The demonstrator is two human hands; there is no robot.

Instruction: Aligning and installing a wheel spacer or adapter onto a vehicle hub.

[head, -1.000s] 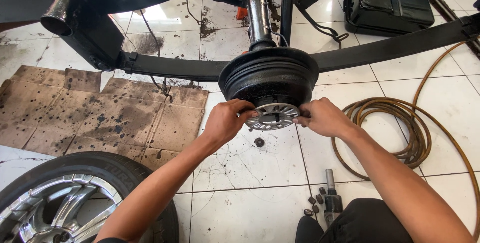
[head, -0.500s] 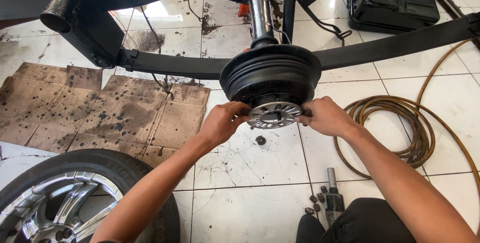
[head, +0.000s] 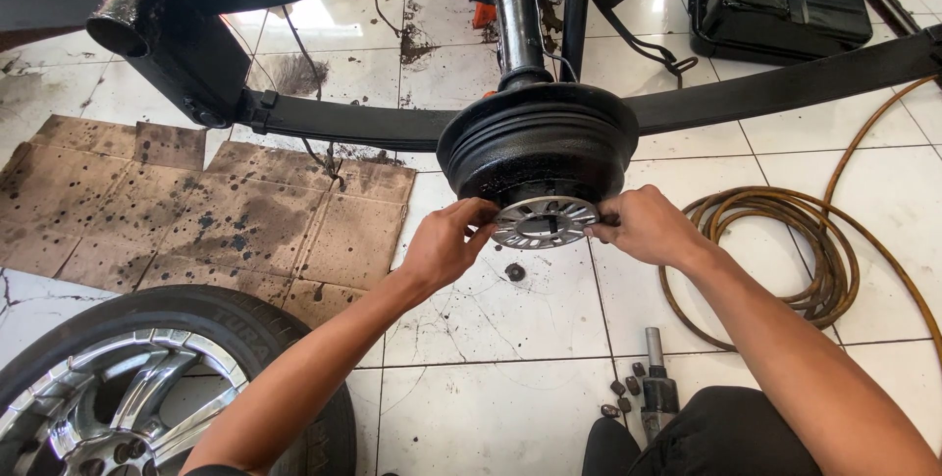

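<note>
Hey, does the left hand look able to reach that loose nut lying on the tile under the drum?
Probably yes. The left hand is on the edge of the slotted silver disc at the black drum, and the nut lies on bare tile just below, nothing between. It would have to let go first.

Both hands hold a slotted silver metal disc (head: pixel 544 222) against the face of a black brake drum (head: pixel 538 145) on an axle. The left hand (head: pixel 446 243) pinches the disc's left edge, and the right hand (head: pixel 640 226) grips its right edge. On the white tiled floor (head: pixel 491 339) below lies a small dark nut (head: pixel 514 272). Stained cardboard (head: pixel 196 206) lies to the left, a wheel with a chrome rim (head: pixel 118 402) at the lower left, a coiled hose (head: pixel 785 240) to the right, and an impact wrench (head: pixel 657 388) near more nuts.
</note>
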